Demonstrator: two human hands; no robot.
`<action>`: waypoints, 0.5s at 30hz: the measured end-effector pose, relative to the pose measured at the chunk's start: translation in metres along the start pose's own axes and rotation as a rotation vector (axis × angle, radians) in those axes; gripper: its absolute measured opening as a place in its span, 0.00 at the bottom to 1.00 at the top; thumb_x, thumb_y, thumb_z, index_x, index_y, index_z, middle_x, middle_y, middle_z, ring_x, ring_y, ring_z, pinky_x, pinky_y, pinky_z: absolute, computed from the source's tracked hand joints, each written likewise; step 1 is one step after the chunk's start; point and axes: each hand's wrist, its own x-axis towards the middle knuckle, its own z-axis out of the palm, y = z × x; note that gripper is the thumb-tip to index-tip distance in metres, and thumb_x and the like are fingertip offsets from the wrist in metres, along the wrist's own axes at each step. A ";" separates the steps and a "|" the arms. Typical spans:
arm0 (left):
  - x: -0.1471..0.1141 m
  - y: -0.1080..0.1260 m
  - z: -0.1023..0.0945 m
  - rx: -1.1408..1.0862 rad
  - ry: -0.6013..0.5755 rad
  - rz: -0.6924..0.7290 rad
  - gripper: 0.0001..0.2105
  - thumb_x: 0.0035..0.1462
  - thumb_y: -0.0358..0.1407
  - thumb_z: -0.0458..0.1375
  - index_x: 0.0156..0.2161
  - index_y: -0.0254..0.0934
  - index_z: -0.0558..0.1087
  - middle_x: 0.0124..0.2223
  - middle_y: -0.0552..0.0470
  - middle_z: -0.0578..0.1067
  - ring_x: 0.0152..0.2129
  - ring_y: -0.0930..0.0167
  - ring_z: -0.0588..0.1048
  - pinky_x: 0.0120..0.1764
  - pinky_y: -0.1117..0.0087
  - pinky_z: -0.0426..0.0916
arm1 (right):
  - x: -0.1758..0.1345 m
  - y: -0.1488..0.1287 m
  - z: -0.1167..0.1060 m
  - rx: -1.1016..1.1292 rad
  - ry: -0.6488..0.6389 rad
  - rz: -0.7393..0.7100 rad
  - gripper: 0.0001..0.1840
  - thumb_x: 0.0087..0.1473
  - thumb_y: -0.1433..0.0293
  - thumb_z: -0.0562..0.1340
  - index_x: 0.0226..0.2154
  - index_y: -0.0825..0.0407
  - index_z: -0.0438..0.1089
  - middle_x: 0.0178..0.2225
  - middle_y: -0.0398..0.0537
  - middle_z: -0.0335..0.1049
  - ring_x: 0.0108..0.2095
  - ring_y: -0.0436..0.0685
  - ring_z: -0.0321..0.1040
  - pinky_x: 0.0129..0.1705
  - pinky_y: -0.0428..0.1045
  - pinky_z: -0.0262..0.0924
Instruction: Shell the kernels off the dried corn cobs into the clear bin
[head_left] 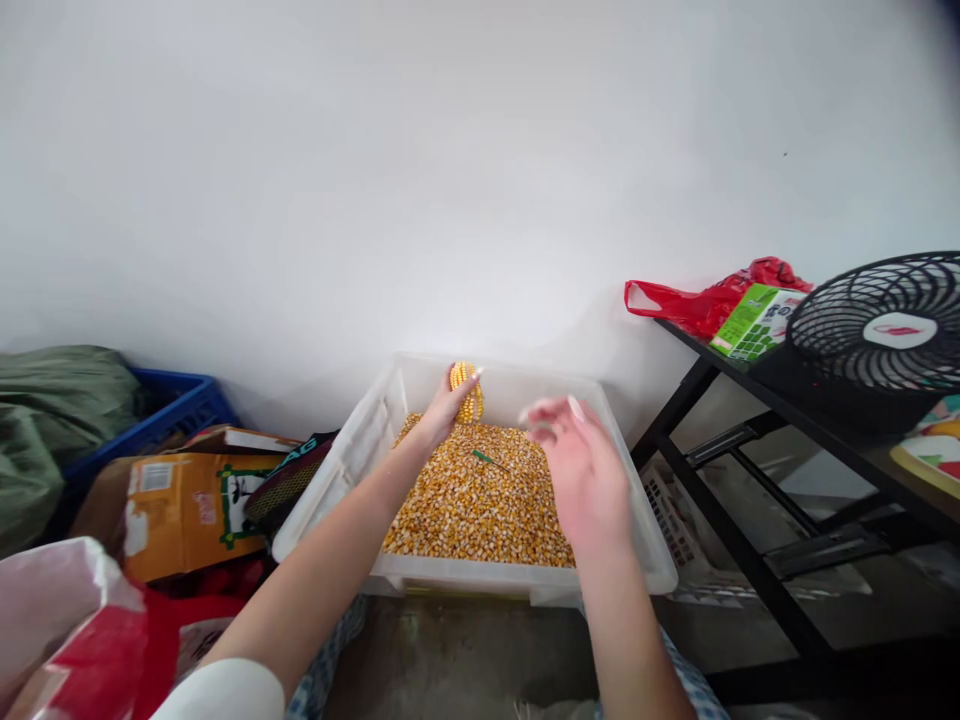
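My left hand [444, 405] is closed around an ear of corn [468, 392], held nearly upright above the far part of a translucent plastic bin [480, 578]. Rows of yellow kernels cover the side of the ear that faces me. Loose corn kernels [472, 510] fill much of the bin. On top of them lies a thin tool with a green handle [484, 457], perhaps a screwdriver. Over the right side of the bin hovers my right hand [581, 455], slightly blurred. Its fingers are loosely bent, the thumb stands apart, and I see nothing held in it.
A black folding table [750, 385] on the right carries a fan [885, 320], a green box [757, 320] and a red plastic bag [705, 305]. Left of the bin are a cardboard box [187, 510], a blue crate [187, 400] and a red-and-white bag [97, 640]. A white wall rises behind.
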 end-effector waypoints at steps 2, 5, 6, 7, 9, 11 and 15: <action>-0.006 0.006 0.004 0.089 0.007 0.156 0.21 0.44 0.35 0.60 0.46 0.41 0.65 0.45 0.50 0.69 0.45 0.67 0.66 0.43 0.72 0.62 | 0.043 0.030 -0.005 -0.091 0.037 0.077 0.19 0.51 0.56 0.46 0.38 0.50 0.60 0.42 0.51 0.63 0.44 0.55 0.60 0.39 0.50 0.58; -0.018 0.019 0.010 0.197 -0.133 0.338 0.23 0.40 0.31 0.62 0.45 0.41 0.67 0.49 0.50 0.66 0.52 0.66 0.58 0.47 0.73 0.58 | 0.085 0.080 -0.010 -0.232 0.012 0.256 0.21 0.50 0.55 0.47 0.41 0.50 0.59 0.45 0.49 0.61 0.45 0.54 0.58 0.37 0.47 0.59; -0.022 0.023 0.012 0.218 -0.174 0.350 0.23 0.39 0.30 0.63 0.45 0.41 0.67 0.49 0.50 0.66 0.52 0.66 0.58 0.48 0.74 0.58 | 0.092 0.095 -0.011 -0.276 -0.036 0.312 0.22 0.51 0.54 0.46 0.43 0.49 0.58 0.46 0.49 0.61 0.45 0.54 0.59 0.37 0.47 0.59; -0.024 0.025 0.014 0.222 -0.180 0.353 0.23 0.39 0.29 0.63 0.44 0.41 0.68 0.49 0.51 0.67 0.52 0.67 0.58 0.48 0.74 0.57 | 0.095 0.108 -0.011 -0.309 -0.085 0.352 0.23 0.51 0.53 0.45 0.44 0.48 0.58 0.46 0.49 0.61 0.45 0.54 0.59 0.36 0.46 0.60; -0.026 0.027 0.018 0.186 -0.111 0.325 0.19 0.42 0.31 0.61 0.43 0.41 0.69 0.47 0.52 0.68 0.50 0.69 0.61 0.47 0.76 0.57 | 0.093 0.127 -0.010 -0.320 -0.171 0.425 0.25 0.52 0.52 0.42 0.46 0.48 0.56 0.45 0.49 0.61 0.42 0.52 0.62 0.34 0.45 0.61; -0.025 0.025 0.021 0.131 -0.017 0.255 0.15 0.46 0.33 0.59 0.42 0.41 0.69 0.43 0.53 0.70 0.47 0.71 0.64 0.46 0.77 0.59 | 0.086 0.136 -0.007 -0.244 -0.263 0.504 0.28 0.52 0.50 0.39 0.47 0.48 0.55 0.41 0.49 0.64 0.37 0.51 0.65 0.31 0.45 0.62; -0.021 0.016 0.023 0.101 0.000 0.176 0.13 0.47 0.39 0.57 0.41 0.42 0.69 0.40 0.54 0.71 0.44 0.71 0.66 0.43 0.77 0.61 | 0.074 0.136 0.000 -0.062 -0.356 0.524 0.29 0.49 0.47 0.43 0.48 0.46 0.54 0.39 0.47 0.65 0.27 0.50 0.67 0.25 0.46 0.63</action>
